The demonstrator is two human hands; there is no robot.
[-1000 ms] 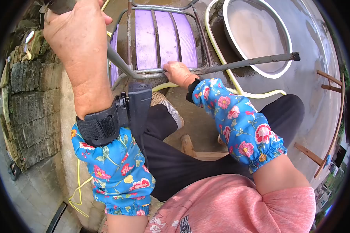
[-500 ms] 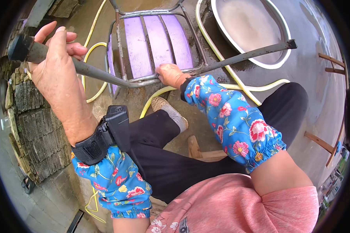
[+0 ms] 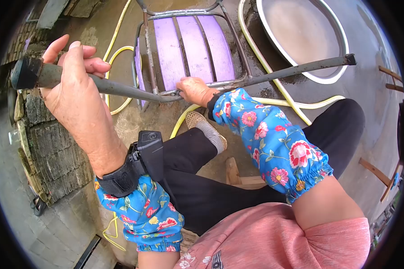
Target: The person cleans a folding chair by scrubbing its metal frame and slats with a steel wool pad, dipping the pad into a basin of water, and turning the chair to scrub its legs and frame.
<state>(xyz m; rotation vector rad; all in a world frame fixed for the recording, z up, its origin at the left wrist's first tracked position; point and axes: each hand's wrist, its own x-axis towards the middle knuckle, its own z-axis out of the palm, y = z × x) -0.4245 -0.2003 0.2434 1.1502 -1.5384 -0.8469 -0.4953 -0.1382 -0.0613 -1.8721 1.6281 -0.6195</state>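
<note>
A chair with a grey tubular metal frame and purple ribbed straps (image 3: 195, 49) lies tipped over before me, its legs pointing toward me. My left hand (image 3: 78, 85) is at the chair leg with the black rubber foot (image 3: 26, 73); the leg runs through the crook of the thumb, the fingers loosely curled. My right hand (image 3: 195, 91) is closed against the frame bar at the near edge of the straps. Whether a small item is inside its fingers is hidden. The other leg (image 3: 305, 69) slants off to the right.
A large round metal basin (image 3: 300, 33) of cloudy water stands at the far right. A yellow hose (image 3: 274, 67) winds over the wet concrete, around the chair. Stacked roof tiles (image 3: 56, 148) are on the left. A wooden piece (image 3: 232, 170) shows between my legs.
The view has shifted, so the chair and basin appear farther right. My right hand has slid slightly left along the frame bar. My left hand keeps its place on the leg.
</note>
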